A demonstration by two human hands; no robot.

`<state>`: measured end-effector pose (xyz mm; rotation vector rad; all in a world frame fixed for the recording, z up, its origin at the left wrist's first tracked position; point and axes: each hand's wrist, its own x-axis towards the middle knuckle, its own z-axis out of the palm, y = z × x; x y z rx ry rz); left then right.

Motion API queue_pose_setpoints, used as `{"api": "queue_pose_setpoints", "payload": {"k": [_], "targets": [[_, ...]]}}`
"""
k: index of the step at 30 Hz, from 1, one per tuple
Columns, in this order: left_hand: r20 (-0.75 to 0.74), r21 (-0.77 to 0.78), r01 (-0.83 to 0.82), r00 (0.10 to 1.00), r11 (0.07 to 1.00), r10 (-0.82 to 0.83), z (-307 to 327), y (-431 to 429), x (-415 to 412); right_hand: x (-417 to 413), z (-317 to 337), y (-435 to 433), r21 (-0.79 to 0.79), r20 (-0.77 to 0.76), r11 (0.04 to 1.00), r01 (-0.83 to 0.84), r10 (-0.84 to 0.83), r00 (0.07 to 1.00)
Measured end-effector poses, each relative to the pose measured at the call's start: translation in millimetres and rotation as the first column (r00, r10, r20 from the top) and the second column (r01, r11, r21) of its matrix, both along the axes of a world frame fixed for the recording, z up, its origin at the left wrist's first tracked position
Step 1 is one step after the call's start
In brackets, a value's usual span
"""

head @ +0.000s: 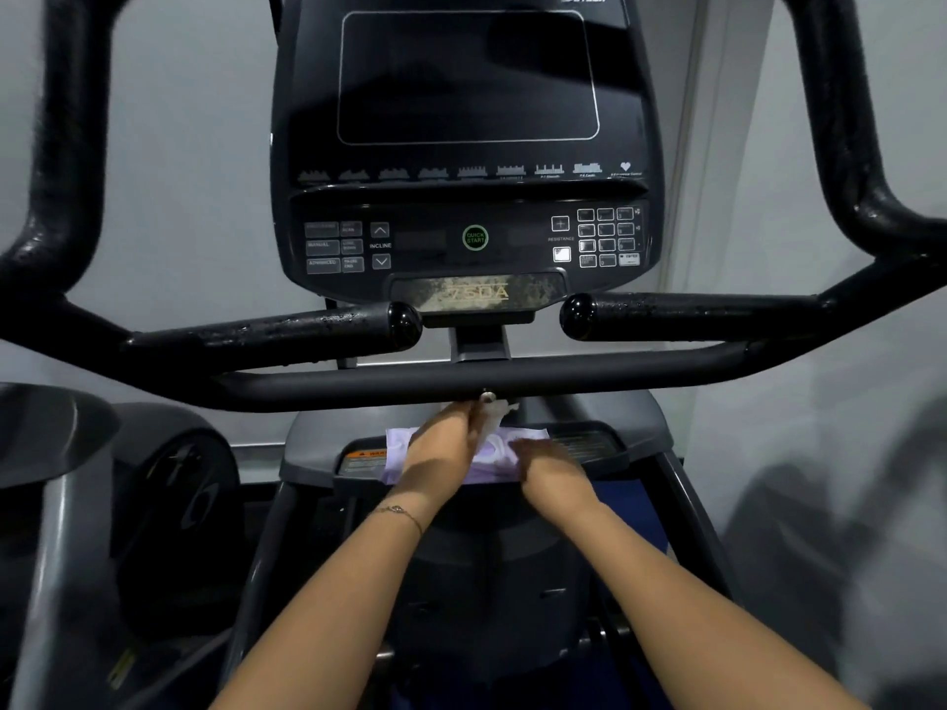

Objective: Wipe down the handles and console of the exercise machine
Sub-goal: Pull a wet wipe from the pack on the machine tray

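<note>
Both on soft lilac pack (530, 434): left hand (441, 443) around crumpled wipe (496, 416), right hand (551, 466) seemingly flat (blurred).

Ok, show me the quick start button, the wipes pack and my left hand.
Quick Start button (475, 237): head view, centre of the green ring.
Wipes pack (397, 450): head view, its lavender left end.
Left hand (440, 443): head view, back of the hand, which grips the wipe (496, 416).

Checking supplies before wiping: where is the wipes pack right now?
In the head view the lavender wipes pack lies at centre on the grey shelf below the black crossbar, under the right hand; the left hand pinches a wipe above it.
</note>
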<state>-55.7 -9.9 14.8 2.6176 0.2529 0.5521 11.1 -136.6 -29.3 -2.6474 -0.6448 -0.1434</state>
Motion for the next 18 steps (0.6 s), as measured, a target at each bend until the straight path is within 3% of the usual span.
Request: {"api": "queue_pose_setpoints", "payload": {"k": [2, 4, 6, 9, 12, 18], "targets": [[0.070, -0.123, 0.073, 0.995, 0.990, -0.065, -3, -9, -17, -19, -3, -8, 0.269, 0.022, 0.960, 0.082, -0.091, 0.996], [0.070, -0.091, 0.035, 0.997, 0.995, -0.028, -2, -14, -25, -35, 0, -16, 0.535, -0.095, 0.832, 0.146, -0.113, 0.989], [0.022, -0.035, 0.006, 1.000, 0.999, -0.005, 2, -17, -34, -53, 8, -22, 0.650, -0.154, 0.748, 0.136, -0.046, 0.987], [0.065, -0.002, 0.094, 0.993, 0.996, -0.094, 12, -24, -56, -77, 23, -34, 0.735, -0.172, 0.671, 0.094, 0.050, 0.984], [0.121, -0.068, 0.161, 0.981, 0.985, -0.152, 19, -35, -78, -101, 41, -45, 0.764, -0.126, 0.645, 0.024, 0.112, 0.986], [0.155, -0.406, 0.295, 0.955, 0.865, -0.252, 49, -62, -113, -143, 70, -71, 0.818, -0.118, 0.573, 0.047, 0.087, 0.989]]}}
